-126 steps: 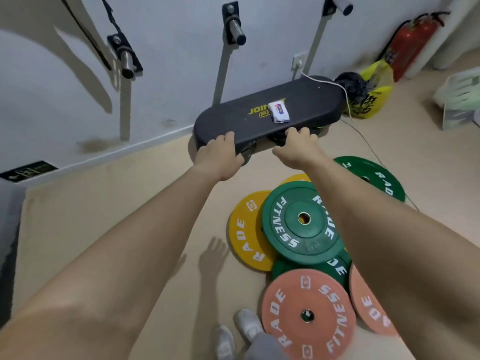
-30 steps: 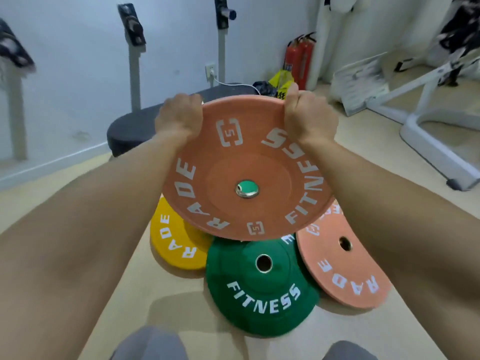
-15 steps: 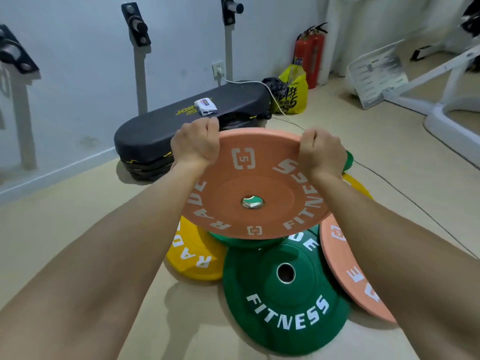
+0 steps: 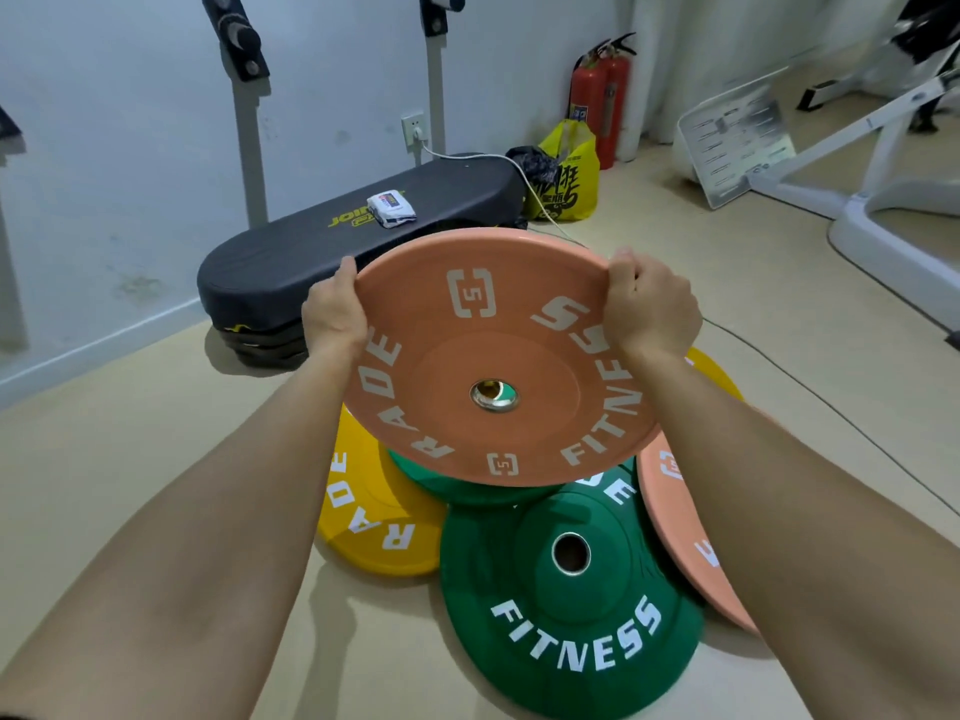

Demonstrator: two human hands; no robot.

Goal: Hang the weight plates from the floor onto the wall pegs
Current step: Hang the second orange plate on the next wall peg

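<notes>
The orange plate (image 4: 493, 356) looks like a stiff, rubber-coated disc with real weight to it. It won't bend or squash, and its smooth rim could slip through a loose hold. The safest grip is probably at the rim on two opposite sides, leaving the metal-ringed centre hole free to slide over a peg. That is how it is carried now. The left hand (image 4: 332, 314) is curled round the rim on its side and the right hand (image 4: 649, 309) is wrapped round the opposite edge. Both have their fingers closed over the far side and out of sight. The plate is lifted clear of the pile, tilted with its lettered face toward the camera. Under it on the floor (image 4: 156, 459) lie a green plate (image 4: 571, 615), a yellow plate (image 4: 374, 522) and another orange plate (image 4: 685, 537), overlapping one another. The wall pegs (image 4: 236, 36) stand well apart from it, higher up and bare.
</notes>
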